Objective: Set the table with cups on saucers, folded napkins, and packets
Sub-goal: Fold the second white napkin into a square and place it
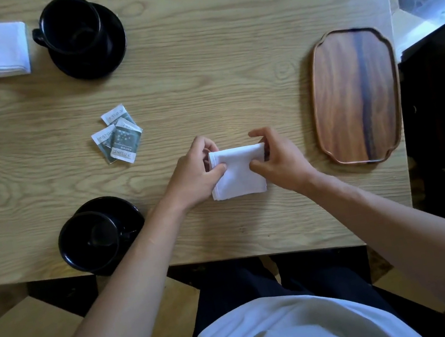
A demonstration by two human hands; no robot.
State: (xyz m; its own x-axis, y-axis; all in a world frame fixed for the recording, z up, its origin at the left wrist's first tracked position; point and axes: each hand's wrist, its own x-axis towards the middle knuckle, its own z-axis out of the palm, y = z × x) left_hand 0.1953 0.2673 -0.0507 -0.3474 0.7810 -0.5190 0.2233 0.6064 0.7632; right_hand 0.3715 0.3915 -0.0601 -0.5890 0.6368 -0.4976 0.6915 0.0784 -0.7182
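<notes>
**Folding the second napkin**

We pinch the white napkin (pixel 238 172) on the table (pixel 214 80) between our left hand (pixel 198 172) and right hand (pixel 279 158), one at each side edge. Packets (pixel 117 135) lie beyond our left hand; the tray (pixel 355 95) sits right of our right hand.

Bare wooden tray (pixel 355 96) (dark streak down its middle) near the right edge of the table (pixel 212 66).
</notes>
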